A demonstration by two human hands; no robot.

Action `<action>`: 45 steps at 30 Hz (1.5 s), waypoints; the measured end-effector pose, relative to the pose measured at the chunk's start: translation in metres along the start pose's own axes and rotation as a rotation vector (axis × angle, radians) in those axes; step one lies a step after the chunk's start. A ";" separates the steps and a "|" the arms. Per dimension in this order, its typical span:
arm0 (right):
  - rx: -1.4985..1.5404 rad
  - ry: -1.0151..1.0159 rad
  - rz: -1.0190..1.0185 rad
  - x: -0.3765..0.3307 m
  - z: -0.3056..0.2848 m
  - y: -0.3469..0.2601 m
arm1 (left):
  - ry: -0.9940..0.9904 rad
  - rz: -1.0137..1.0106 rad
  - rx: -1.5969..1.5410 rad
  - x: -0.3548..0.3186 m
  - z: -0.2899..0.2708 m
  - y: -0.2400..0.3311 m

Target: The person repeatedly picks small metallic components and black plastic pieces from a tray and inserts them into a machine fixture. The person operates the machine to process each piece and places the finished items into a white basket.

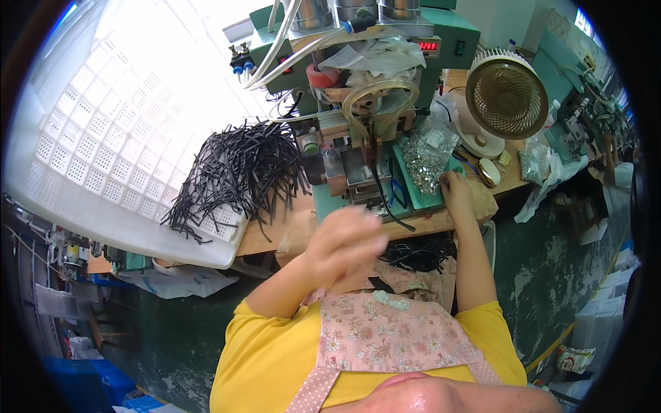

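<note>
My left hand [348, 244] is smeared by motion in front of the machine, above my lap; its fingers cannot be made out well. At the green tray [418, 196], my right hand [454, 187] has its fingertips drawn together beside a heap of small shiny metal pieces [421, 162]. What those fingers hold, if anything, is too small to tell. A black strip [383, 196] hangs from the middle of the green press machine [358, 148] and curves toward the table's front edge. Blue-handled pliers [397, 189] lie between the strip and the tray.
On the left, a large pile of black strips [244, 168] rests on a white perforated plastic tray [103, 148]. More black strips [420, 255] lie on my lap. A round fan [506, 96] stands at the right, with a bag of metal pieces [535, 162] beyond it.
</note>
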State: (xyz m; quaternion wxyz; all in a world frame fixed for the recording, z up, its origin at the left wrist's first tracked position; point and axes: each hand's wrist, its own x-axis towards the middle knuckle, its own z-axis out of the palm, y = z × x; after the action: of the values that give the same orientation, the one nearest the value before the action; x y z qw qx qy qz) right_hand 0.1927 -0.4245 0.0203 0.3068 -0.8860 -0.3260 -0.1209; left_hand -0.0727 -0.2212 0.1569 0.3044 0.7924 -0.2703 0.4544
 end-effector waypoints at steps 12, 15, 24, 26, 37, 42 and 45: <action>0.217 0.276 -0.104 0.013 0.043 -0.024 | 0.750 0.854 0.102 0.079 -0.049 0.087; 0.267 0.281 -0.046 0.011 0.044 -0.025 | 0.774 0.851 0.092 0.075 -0.042 0.084; 0.085 0.222 -0.113 0.008 0.038 -0.021 | 0.582 0.687 0.310 0.010 -0.043 0.018; 0.079 0.178 -0.101 0.009 0.034 -0.027 | 0.193 -0.058 0.642 -0.027 -0.053 -0.021; 0.492 0.105 -0.263 0.024 -0.002 -0.139 | -0.382 -0.729 1.233 -0.175 -0.088 -0.149; 0.646 0.057 -0.101 0.025 -0.001 -0.159 | 0.103 -0.752 0.862 -0.110 -0.068 -0.119; 0.832 0.017 -0.017 0.024 0.003 -0.163 | 0.376 -0.924 0.333 -0.070 -0.040 -0.085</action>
State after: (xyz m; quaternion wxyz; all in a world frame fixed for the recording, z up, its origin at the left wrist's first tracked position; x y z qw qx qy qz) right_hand 0.1050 -0.3131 0.1035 0.6403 -0.6827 -0.3518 0.0112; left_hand -0.0658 -0.1248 0.0906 0.3864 0.7714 0.2423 0.4438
